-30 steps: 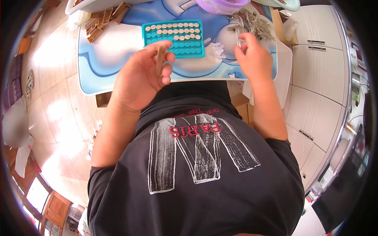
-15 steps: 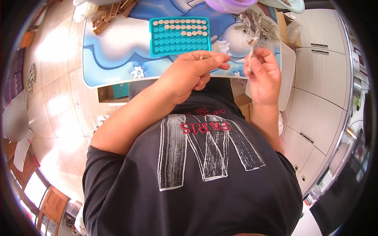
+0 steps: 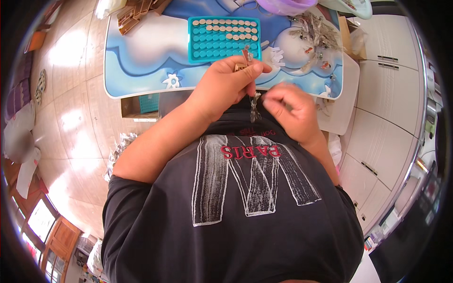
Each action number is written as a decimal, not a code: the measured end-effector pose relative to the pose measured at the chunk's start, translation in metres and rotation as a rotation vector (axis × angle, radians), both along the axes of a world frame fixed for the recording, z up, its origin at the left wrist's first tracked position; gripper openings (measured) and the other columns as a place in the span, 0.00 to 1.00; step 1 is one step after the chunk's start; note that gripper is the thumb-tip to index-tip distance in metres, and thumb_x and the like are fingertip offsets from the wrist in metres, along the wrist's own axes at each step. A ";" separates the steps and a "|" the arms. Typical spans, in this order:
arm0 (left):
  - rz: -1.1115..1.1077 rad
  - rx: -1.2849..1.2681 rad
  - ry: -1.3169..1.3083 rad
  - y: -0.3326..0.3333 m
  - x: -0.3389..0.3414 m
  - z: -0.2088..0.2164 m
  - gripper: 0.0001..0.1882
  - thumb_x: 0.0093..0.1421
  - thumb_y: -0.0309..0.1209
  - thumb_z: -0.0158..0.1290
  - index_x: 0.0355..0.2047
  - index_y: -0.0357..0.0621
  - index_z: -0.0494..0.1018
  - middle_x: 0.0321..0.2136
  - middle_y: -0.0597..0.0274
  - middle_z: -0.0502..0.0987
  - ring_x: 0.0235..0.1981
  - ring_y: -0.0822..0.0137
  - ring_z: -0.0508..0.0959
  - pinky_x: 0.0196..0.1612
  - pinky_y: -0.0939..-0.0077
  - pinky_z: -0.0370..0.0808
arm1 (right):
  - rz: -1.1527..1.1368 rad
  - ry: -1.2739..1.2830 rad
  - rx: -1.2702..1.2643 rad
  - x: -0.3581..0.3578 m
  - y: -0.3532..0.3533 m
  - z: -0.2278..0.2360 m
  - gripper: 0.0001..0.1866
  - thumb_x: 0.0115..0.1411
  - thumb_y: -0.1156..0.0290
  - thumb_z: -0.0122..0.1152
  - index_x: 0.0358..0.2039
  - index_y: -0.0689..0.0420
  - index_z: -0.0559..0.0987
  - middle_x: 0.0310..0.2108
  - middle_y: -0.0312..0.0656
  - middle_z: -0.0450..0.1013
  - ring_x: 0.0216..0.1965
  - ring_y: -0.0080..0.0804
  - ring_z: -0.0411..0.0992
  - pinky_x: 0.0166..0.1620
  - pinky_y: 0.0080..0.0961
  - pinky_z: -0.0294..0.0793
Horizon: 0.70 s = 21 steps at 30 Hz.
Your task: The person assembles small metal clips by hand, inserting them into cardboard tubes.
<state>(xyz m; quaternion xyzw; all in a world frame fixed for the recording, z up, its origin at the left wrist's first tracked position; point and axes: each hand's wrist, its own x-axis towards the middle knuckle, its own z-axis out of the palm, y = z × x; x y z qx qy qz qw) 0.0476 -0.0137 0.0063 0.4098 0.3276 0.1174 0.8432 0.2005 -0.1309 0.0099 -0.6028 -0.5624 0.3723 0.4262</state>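
My left hand (image 3: 224,82) is closed over the near edge of the table, pinching a small bundle between thumb and fingers. A red piece with a clear end (image 3: 247,54) sticks up from the grip, and silvery strands (image 3: 255,107) hang below it. A small brown-gold piece (image 3: 240,67) shows at the same fingers. Just right of the strands, my right hand (image 3: 296,113) has its fingers half bent and thumb apart, slightly blurred, with nothing visible in it. Beyond my left hand lies a turquoise tray (image 3: 224,54) of round wells, with pale round discs (image 3: 228,22) in the far rows.
A tangled pile of silvery strands with red bits (image 3: 317,35) lies on the right of the blue-and-white table (image 3: 141,80). Brown pieces (image 3: 137,16) are heaped at the far left, a purple basin (image 3: 285,5) at the back. White cabinets (image 3: 382,89) stand to the right.
My right hand has come left and down from beside the pile to the left hand. The silvery strands now hang beneath the left hand, and the red piece shows above its fingers.
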 end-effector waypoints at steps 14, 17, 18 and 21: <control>-0.104 0.435 0.124 -0.011 -0.008 0.001 0.11 0.61 0.35 0.49 0.35 0.38 0.73 0.15 0.71 0.68 0.17 0.81 0.65 0.20 0.85 0.62 | -0.119 -0.179 0.262 -0.009 0.037 0.009 0.07 0.49 0.83 0.61 0.30 0.63 0.76 0.26 0.40 0.72 0.27 0.26 0.70 0.29 0.20 0.70; -0.126 0.391 0.058 -0.010 -0.011 0.000 0.12 0.62 0.36 0.48 0.36 0.40 0.73 0.15 0.71 0.68 0.16 0.83 0.62 0.18 0.88 0.58 | -0.118 -0.143 0.255 -0.008 0.036 0.006 0.07 0.48 0.83 0.62 0.29 0.62 0.75 0.26 0.40 0.71 0.27 0.27 0.70 0.29 0.20 0.70; -0.137 0.350 -0.013 -0.009 -0.012 -0.001 0.13 0.62 0.37 0.47 0.36 0.40 0.73 0.15 0.70 0.68 0.14 0.83 0.61 0.17 0.88 0.56 | -0.125 -0.101 0.238 -0.007 0.036 0.006 0.07 0.48 0.82 0.62 0.28 0.63 0.74 0.27 0.41 0.71 0.27 0.28 0.70 0.30 0.20 0.70; -0.101 0.175 -0.023 -0.006 -0.013 0.005 0.14 0.63 0.39 0.43 0.34 0.41 0.72 0.15 0.67 0.68 0.12 0.82 0.58 0.16 0.87 0.54 | -0.111 -0.168 0.292 -0.005 0.036 0.005 0.07 0.47 0.82 0.62 0.27 0.62 0.74 0.27 0.41 0.71 0.28 0.31 0.70 0.31 0.22 0.70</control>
